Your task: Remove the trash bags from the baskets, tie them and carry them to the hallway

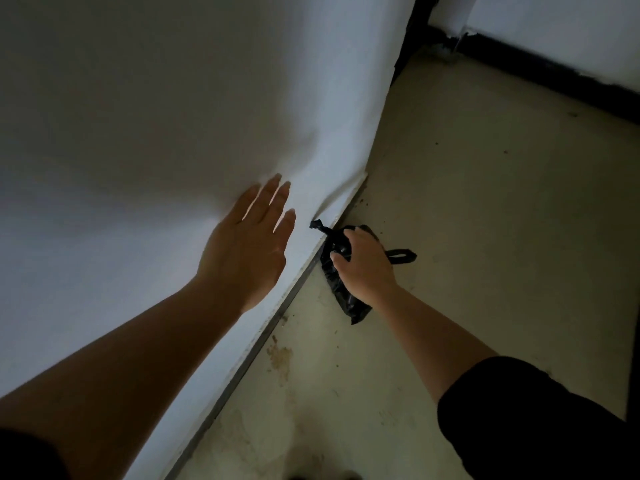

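A small black trash bag point(334, 271), tied at the top with its handle loops sticking out left and right, lies on the floor against the foot of a white wall. My right hand point(363, 265) grips the bag from above, fingers curled round its upper part. My left hand point(249, 247) is held flat with straight fingers in front of the white wall point(173, 116), left of the bag; whether it touches the wall I cannot tell.
The pale concrete floor point(485, 220) is stained and dusty near the wall's foot. A dark skirting strip point(540, 71) runs along a second white wall at the back right. A dark gap sits in the far corner point(415, 32).
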